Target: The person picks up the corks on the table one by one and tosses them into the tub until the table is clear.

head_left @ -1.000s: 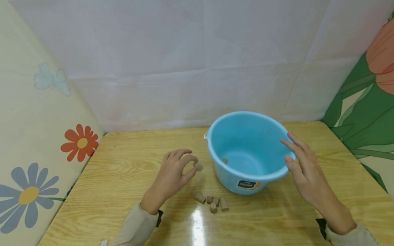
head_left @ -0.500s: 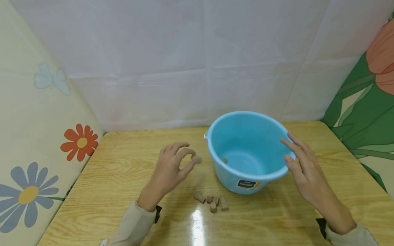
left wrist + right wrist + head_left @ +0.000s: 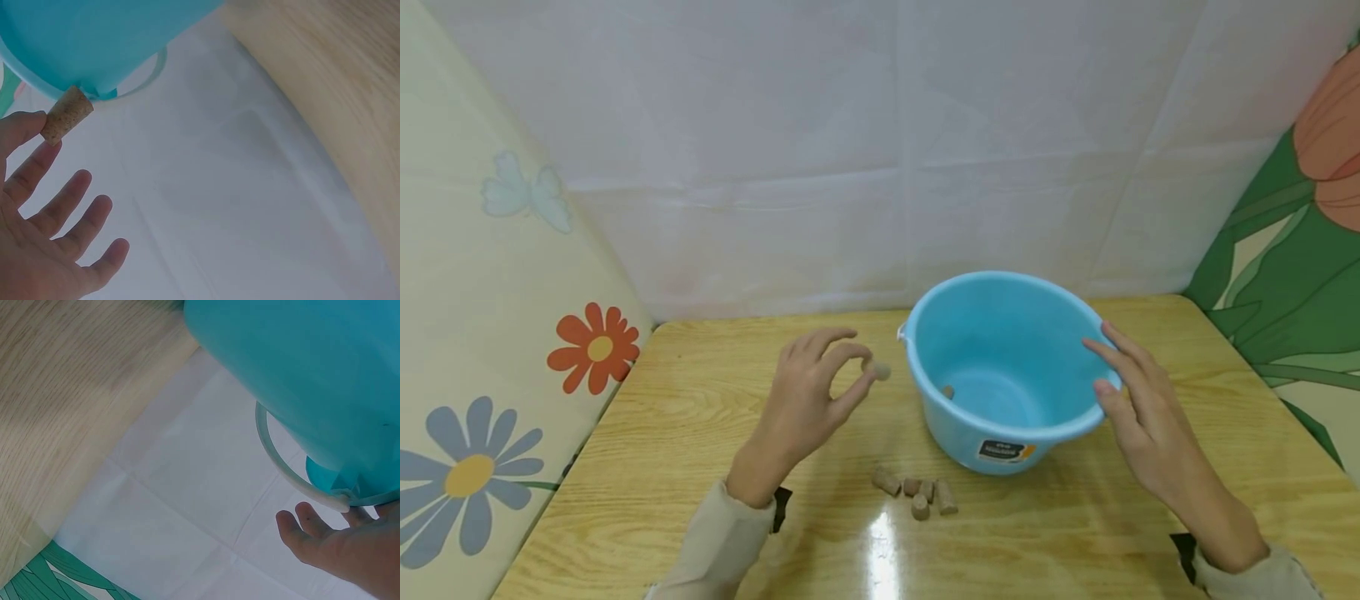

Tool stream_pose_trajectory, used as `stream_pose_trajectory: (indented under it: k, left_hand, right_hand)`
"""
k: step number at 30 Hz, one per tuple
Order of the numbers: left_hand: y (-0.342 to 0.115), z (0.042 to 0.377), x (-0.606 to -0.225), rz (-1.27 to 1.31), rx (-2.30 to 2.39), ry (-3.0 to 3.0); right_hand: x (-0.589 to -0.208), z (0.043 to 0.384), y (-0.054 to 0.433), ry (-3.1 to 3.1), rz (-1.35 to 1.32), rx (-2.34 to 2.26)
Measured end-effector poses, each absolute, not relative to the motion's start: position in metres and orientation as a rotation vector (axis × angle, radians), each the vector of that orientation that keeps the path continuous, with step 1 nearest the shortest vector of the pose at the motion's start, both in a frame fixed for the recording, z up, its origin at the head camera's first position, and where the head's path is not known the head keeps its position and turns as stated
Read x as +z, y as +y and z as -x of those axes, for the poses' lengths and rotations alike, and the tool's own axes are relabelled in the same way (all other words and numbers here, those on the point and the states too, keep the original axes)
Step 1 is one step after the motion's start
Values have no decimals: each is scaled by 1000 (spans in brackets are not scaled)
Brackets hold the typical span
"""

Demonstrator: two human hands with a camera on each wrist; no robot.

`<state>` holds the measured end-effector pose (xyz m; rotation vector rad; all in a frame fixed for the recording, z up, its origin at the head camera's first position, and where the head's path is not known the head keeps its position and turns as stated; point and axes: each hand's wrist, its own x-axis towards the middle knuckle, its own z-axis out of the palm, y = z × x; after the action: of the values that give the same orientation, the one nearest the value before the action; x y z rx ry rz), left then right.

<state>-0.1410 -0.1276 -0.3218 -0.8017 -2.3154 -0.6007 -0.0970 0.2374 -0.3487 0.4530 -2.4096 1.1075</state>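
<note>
Between thumb and index finger, my left hand (image 3: 801,396) pinches a cork (image 3: 67,115), its other fingers spread apart. That cork is in the air, just left of a light blue bucket (image 3: 1000,329) that appears slightly tilted. My right hand (image 3: 1153,417) holds the bucket's right rim, with a fingertip over the inner side and the thumb at the edge. In the right wrist view, two of its fingers (image 3: 300,531) stay off the bucket near the pale handle (image 3: 278,456). A small brown piece (image 3: 948,392), partly hidden by the rim, lies inside the bucket.
Several corks (image 3: 921,507) lie in a loose group on the wooden table (image 3: 715,417), in front of the bucket. A white cloth (image 3: 737,167) hangs behind the table. Flower-patterned panels (image 3: 490,350) stand at the left and right sides.
My left hand has risen and drifted slightly left and away from me, with the cork still pinched. The right hand and the bucket have stayed in place.
</note>
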Motion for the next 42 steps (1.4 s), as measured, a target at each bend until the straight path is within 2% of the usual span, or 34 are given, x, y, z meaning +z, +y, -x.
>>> stream_pose_trajectory:
  k: [15,42]
  left_hand:
    - [-120,142,-302,839,-619,-2238]
    - [-89,148,-292,966,-590,-2163]
  right_hand:
    - [-349,96,237,-2406,-452,1105]
    - [-349,97,238,-2417,-446,1111]
